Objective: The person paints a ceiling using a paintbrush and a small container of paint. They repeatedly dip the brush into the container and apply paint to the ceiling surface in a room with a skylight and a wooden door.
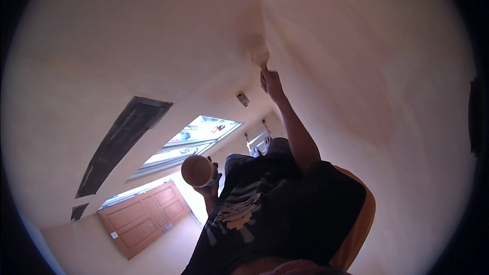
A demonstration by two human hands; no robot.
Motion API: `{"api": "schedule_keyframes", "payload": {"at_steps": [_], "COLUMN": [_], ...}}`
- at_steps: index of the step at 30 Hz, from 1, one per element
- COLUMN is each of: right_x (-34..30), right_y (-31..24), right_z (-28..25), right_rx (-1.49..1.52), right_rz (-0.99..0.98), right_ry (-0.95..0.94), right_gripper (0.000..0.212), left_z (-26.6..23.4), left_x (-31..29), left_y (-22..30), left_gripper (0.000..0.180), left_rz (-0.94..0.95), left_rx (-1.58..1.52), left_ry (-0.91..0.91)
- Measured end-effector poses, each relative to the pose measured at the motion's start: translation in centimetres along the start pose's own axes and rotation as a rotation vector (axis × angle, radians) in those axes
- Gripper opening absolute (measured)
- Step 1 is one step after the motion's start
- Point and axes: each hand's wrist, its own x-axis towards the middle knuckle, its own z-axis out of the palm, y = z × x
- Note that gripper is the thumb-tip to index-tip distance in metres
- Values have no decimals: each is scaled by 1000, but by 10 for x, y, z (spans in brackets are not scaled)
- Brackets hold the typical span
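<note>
My right arm reaches up along the corner where two walls meet. In my right hand (272, 84) is a paintbrush (259, 53) with wide, pale, slightly blurred bristles, lying against the wall (204, 30) at that corner. A darker, damp-looking patch surrounds the bristles. Lower and to the left, my left hand (210, 187) wraps round a round paint tub (197, 170), pale on the inside. Its contents are hard to make out.
Left of centre the wall holds a long dark strip (119, 145) and a window (198, 135). A small box (242, 98) sits beneath the brush. A brown panelled door (145, 216) stands lower left. My feet (262, 145) appear near a ladder (257, 140).
</note>
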Motion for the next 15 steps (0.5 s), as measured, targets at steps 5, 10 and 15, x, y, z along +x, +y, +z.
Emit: {"api": "schedule_keyframes", "payload": {"at_steps": [5,10,15], "right_x": [33,-5,19], "right_y": [8,44,-14], "right_z": [-14,-39,-34], "right_rx": [253,122,213], "right_rz": [130,316,39], "right_ry": [-148,-113,-198], "right_gripper": [64,64,64], "left_z": [7,-5,4], "left_x": [14,11,1], "left_y": [1,-20,-15], "left_gripper": [87,90,87], "left_rz": [24,-48,-1], "left_rx": [-43,-383,134], "left_ry": [-69,-90,-80]}}
